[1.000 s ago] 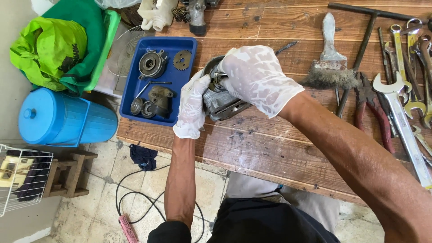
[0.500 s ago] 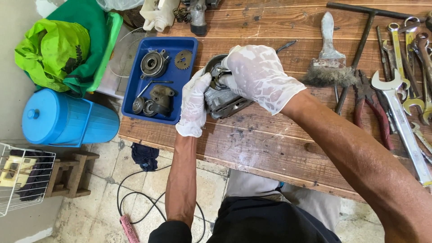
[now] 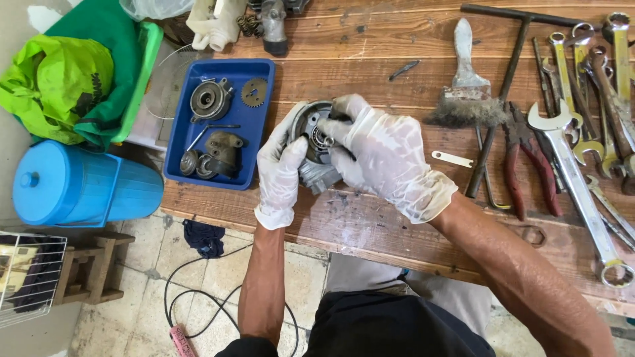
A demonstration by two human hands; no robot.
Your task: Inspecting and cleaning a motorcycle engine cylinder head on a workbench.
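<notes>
Both gloved hands grip a round metal motor part (image 3: 314,142) on the wooden workbench (image 3: 370,218): the left hand (image 3: 281,172) clasps its left side, the right hand (image 3: 383,155) closes over its top. Just left sits a blue tray (image 3: 254,119) of parts; right lie a brush (image 3: 466,92), pliers (image 3: 522,158) and wrenches (image 3: 575,165).

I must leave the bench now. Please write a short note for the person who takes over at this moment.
Left hand, gloved, grips the side of the round metal housing on the wooden bench.
Right hand, gloved, rests over the housing, fingertips in its open face.
Done: several removed parts, a gear among them, lie in the blue tray.
Left: the housing is open and in hand.
Brush, pliers and wrenches lie to the right.
</notes>
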